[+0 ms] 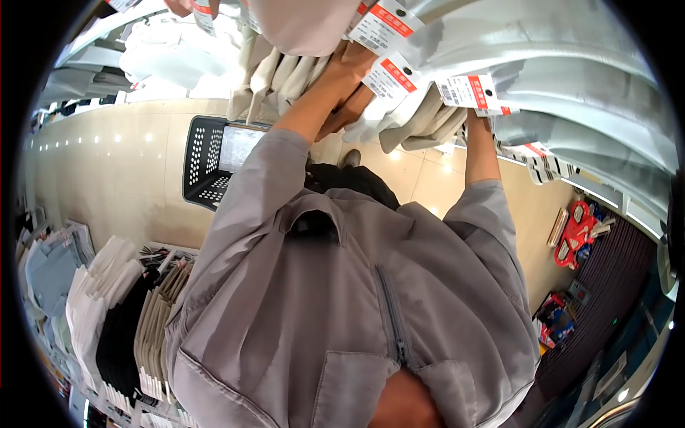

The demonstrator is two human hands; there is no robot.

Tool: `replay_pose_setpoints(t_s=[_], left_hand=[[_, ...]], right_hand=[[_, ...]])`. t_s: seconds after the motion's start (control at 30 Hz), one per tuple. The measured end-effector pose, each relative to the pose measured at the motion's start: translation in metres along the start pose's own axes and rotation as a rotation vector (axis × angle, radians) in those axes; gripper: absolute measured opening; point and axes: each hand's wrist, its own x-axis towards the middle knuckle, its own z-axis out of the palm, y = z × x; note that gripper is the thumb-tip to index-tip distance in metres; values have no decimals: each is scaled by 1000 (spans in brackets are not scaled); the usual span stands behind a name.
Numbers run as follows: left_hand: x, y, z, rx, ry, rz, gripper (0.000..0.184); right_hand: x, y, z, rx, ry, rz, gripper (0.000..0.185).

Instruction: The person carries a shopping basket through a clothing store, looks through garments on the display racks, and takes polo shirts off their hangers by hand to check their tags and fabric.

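Observation:
My left hand (351, 64) reaches up among light-coloured garments (285, 78) hanging on a rail. Its fingers are hidden behind cloth and tags, so I cannot make out what they hold. Beside it hangs a red-and-white price tag (397, 77), with another price tag (385, 27) just above. On the other side, my right hand (479, 123) is mostly covered by a third price tag (467, 93) and pale grey garments (571, 78). Only the wrist and forearm show clearly there. Between the hands hang white and beige garments (424, 121).
A dark perforated basket (203, 153) stands on the beige tiled floor (107, 171) at left. Behind on the left, folded or hanging clothes (118, 314) fill a rack. Red packaged goods (574, 235) hang at right. A shoe (349, 158) shows below.

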Motion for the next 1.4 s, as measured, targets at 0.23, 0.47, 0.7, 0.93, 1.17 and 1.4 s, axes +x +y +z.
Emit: replay_pose_setpoints(t_s=[0.23,0.47,0.7,0.93,1.17,1.4], left_hand=[[-5,2,7,26,-35,25,34],[-26,14,10,288,99,223,39],[-56,39,-14,227,-89,-15,24],[-71,45,-4,281,-152,-37,23],[-67,67,14,264,-199,-30,22],[-54,81,55,371,-373,29,21]], right_hand=[[-47,19,-16,16,-16,39,53],[-22,2,6,20,-32,12,55],[-25,9,7,41,-36,26,57],[-17,14,16,75,-53,10,58],[-28,20,7,126,-33,22,60],[-36,9,15,283,-27,69,62]])
